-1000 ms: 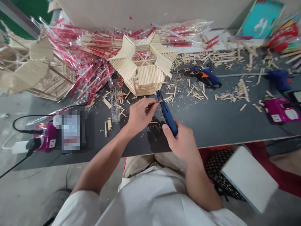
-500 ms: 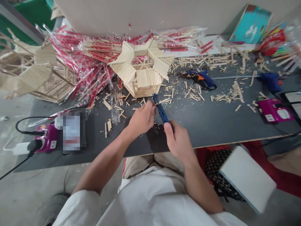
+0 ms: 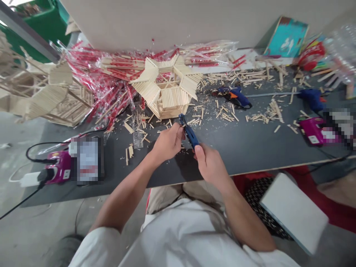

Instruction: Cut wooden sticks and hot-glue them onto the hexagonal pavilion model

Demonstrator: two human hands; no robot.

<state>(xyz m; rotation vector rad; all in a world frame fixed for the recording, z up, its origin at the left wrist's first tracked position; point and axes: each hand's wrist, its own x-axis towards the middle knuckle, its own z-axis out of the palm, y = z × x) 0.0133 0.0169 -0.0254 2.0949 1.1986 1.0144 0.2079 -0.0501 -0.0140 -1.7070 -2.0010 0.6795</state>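
My right hand (image 3: 210, 161) is wrapped round the handle of a blue cutting tool (image 3: 190, 134), its head pointing up and left. Close to that head, my left hand (image 3: 169, 142) is closed in a pinch; a small stick end shows at its fingertips, mostly hidden. Just beyond both hands stands a star-shaped structure of pale wooden sticks (image 3: 174, 97) with an open middle. Short cut stick pieces (image 3: 197, 118) lie around its base. A clear plastic ruler (image 3: 137, 133) lies left of my left hand.
Red-and-clear wrapped stick bundles (image 3: 111, 89) lie behind. Another stick structure (image 3: 50, 100) stands left. Blue glue guns (image 3: 239, 97) and scraps lie right. Purple power strips (image 3: 59, 167) with cables sit at both ends; a phone-like device (image 3: 88, 159) is at left. The table's front edge (image 3: 256, 171) is near me.
The view has shifted slightly, and more of the left structure shows. Less of the stick shows between my left fingertips and the tool's head. Both hands keep their grips.
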